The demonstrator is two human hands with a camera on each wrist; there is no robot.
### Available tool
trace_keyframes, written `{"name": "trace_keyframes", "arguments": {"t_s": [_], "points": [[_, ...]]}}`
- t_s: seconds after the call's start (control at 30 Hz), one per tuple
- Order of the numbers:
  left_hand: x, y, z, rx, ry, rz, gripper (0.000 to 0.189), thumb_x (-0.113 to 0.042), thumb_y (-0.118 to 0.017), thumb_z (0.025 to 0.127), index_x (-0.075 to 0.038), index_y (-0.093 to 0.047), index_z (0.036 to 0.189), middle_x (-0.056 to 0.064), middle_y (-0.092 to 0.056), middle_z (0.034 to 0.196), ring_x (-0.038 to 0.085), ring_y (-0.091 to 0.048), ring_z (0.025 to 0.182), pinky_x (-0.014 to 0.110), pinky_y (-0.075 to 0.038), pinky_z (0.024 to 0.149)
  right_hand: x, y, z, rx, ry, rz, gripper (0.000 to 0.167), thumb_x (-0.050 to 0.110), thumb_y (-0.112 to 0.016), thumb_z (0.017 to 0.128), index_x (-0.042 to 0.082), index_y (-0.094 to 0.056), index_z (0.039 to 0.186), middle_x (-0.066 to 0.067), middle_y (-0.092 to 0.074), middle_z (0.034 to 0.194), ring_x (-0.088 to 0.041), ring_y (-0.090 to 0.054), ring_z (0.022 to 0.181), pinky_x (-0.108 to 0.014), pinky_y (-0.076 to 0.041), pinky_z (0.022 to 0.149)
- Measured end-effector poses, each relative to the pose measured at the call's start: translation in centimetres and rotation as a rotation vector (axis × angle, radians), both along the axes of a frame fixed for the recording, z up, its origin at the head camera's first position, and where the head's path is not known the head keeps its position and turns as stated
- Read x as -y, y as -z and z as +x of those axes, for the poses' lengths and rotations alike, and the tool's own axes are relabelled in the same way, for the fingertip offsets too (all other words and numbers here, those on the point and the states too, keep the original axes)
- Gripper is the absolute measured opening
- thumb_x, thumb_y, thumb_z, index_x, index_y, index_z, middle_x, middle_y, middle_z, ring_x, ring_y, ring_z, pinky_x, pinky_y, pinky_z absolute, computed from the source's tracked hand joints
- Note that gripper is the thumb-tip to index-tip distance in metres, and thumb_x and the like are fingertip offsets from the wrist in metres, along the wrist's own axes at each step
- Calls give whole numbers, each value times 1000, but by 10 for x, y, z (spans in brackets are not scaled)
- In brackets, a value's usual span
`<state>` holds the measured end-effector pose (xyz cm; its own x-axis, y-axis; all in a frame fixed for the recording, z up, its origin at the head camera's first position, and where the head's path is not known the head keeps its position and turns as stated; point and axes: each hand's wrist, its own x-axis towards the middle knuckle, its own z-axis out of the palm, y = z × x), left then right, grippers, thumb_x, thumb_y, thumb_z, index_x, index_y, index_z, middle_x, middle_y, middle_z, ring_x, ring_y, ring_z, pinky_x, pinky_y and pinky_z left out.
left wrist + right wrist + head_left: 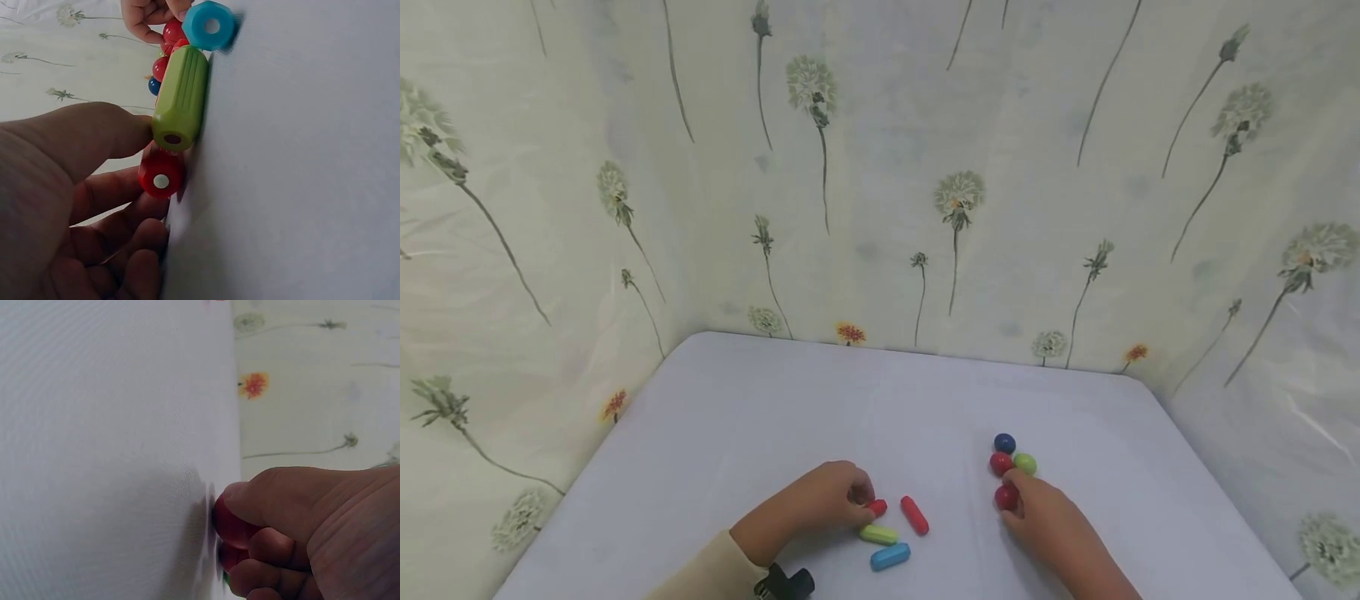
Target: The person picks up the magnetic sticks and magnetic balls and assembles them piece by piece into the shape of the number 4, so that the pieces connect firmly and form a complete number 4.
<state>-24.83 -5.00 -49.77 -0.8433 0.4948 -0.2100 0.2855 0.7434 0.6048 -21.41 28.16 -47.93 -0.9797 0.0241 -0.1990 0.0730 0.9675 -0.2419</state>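
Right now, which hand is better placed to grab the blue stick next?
Probably the left hand: it is nearer the blue stick, though it holds a red stick. The right hand is farther off, gripping a red ball.

From my end, I see the rightmost stick (914, 515) on the tabletop (820, 400). Left of it, another stick (878, 506) sits in the left hand (835, 497); before it, leftward, lie two nearer sticks (891, 557). Right of it, the right hand (1048, 518) has one ball (1004, 497); behind it, rightward, lie three farther balls (1001, 463).
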Motion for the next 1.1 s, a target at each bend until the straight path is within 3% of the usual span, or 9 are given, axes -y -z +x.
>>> {"name": "trace_keyframes", "arguments": {"t_s": [0.23, 0.63, 1.1], "points": [[-1, 1, -1, -25, 13, -25, 18, -33, -82, 88, -22, -76, 100, -12, -63, 86, 9, -57, 82, 26, -54, 77, -6, -1, 1, 8, 27, -21, 50, 22, -83, 89, 7, -62, 131, -1, -63, 89, -19, -58, 85, -45, -59, 85], [-2, 1, 1, -74, 33, -29, 16, -30, -80, 91, -23, -76, 105, -13, -61, 87, 7, -56, 81, 24, -52, 76, -20, 7, 0, -11, 57, -188, 41, 25, -87, 85, 15, -68, 120, -1, -65, 101, -18, -60, 90, -45, -58, 85], [-2, 2, -1, -75, -38, 78, 17, -25, -80, 92, -25, -76, 109, -14, -62, 95, 9, -56, 86, 25, -53, 77, -5, 6, 8, -14, 57, -342, 37, 17, -89, 82, 13, -68, 113, 1, -71, 101, -16, -68, 92, -44, -62, 86]]}}
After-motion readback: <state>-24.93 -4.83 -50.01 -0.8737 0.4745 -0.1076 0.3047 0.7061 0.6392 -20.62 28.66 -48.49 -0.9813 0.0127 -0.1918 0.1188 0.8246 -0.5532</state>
